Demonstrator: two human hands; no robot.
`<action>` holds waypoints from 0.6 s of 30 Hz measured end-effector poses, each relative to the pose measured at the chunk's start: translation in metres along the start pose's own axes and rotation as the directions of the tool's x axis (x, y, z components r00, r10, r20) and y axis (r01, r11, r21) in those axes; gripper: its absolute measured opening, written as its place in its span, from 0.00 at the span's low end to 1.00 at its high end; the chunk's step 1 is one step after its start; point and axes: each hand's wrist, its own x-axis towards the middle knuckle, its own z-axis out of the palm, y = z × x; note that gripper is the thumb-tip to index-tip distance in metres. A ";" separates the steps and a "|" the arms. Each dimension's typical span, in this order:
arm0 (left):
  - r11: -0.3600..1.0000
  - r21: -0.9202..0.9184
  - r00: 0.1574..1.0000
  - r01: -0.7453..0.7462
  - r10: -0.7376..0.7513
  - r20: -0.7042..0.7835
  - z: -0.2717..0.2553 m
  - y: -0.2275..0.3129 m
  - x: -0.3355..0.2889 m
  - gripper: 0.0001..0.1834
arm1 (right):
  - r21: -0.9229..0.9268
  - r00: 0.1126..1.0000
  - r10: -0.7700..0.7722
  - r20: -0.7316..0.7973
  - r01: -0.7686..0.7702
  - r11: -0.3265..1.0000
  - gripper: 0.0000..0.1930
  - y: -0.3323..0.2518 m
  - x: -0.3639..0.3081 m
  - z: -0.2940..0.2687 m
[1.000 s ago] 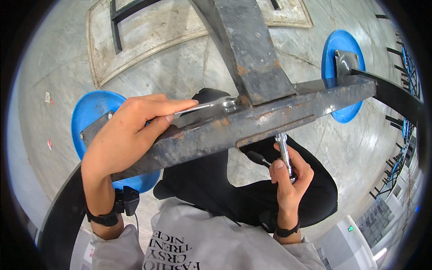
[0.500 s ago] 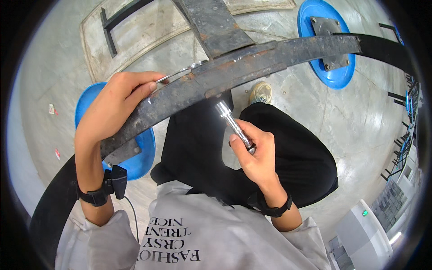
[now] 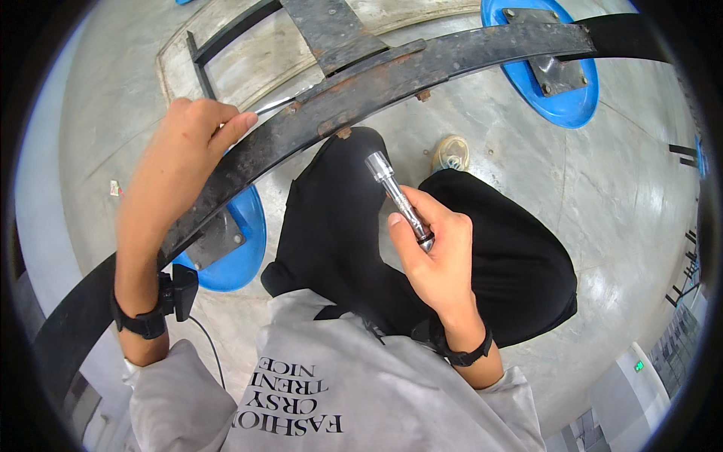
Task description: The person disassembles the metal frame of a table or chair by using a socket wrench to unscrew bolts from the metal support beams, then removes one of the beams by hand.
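Note:
A curved black metal beam (image 3: 392, 84) with rust patches runs across in front of me. At its far side, my left hand (image 3: 181, 151) is closed on a thin shiny wrench (image 3: 280, 104), whose far end reaches the joint with a flat metal plate (image 3: 331, 30). On the near side, my right hand (image 3: 440, 241) grips a chrome socket wrench (image 3: 392, 184), fingers wrapped around its lower part. Its socket points up toward a rusty bolt end (image 3: 344, 132) under the beam's near edge, with a gap between them. A second rusty bolt end (image 3: 423, 96) shows further right.
Blue oval seats with bolted metal plates hang at the beam's right (image 3: 580, 102) and left (image 3: 245, 264). My black-trousered legs (image 3: 331, 211) are below the beam. More dark metal frames (image 3: 684, 154) stand far right on the grey floor (image 3: 527, 181).
The socket has drawn back from the beam's near edge, leaving the rusty bolt end visible. My view has shifted slightly. Both hands keep their tools.

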 end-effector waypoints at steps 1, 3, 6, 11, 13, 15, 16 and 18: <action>1.000 0.011 1.000 0.003 -0.003 -0.001 -0.002 0.003 -0.002 0.18 | 0.010 1.000 -0.004 0.001 0.004 1.000 0.12 -0.003 -0.001 0.001; 0.969 0.203 0.975 -0.143 0.173 -0.137 -0.005 0.007 -0.008 0.12 | 0.022 1.000 -0.014 0.015 0.014 1.000 0.11 -0.008 -0.002 0.003; 0.922 0.351 0.966 -0.164 0.222 -0.130 -0.017 0.018 -0.011 0.07 | 0.015 0.992 -0.067 0.104 0.066 0.998 0.06 -0.010 0.006 0.007; 0.819 0.434 0.884 -0.375 0.457 -0.098 -0.034 0.029 -0.001 0.06 | -0.056 0.994 -0.028 0.103 0.034 0.998 0.06 -0.009 0.012 0.010; 0.821 0.431 0.887 -0.375 0.452 -0.090 -0.034 0.027 -0.001 0.07 | -0.049 0.994 -0.029 0.103 0.035 0.998 0.06 -0.012 0.015 0.012; 0.855 0.356 0.876 -0.377 0.454 -0.161 -0.031 0.019 -0.007 0.06 | -0.081 0.994 -0.044 0.099 0.052 0.995 0.07 -0.021 0.019 0.014; 0.869 0.325 0.873 -0.373 0.447 -0.194 -0.029 0.015 -0.010 0.06 | -0.090 0.992 -0.048 0.114 0.058 0.994 0.07 -0.022 0.021 0.015; 0.931 0.252 0.930 -0.264 0.315 -0.189 -0.025 0.007 -0.019 0.08 | -0.103 0.991 -0.053 0.126 0.066 0.993 0.11 -0.023 0.021 0.018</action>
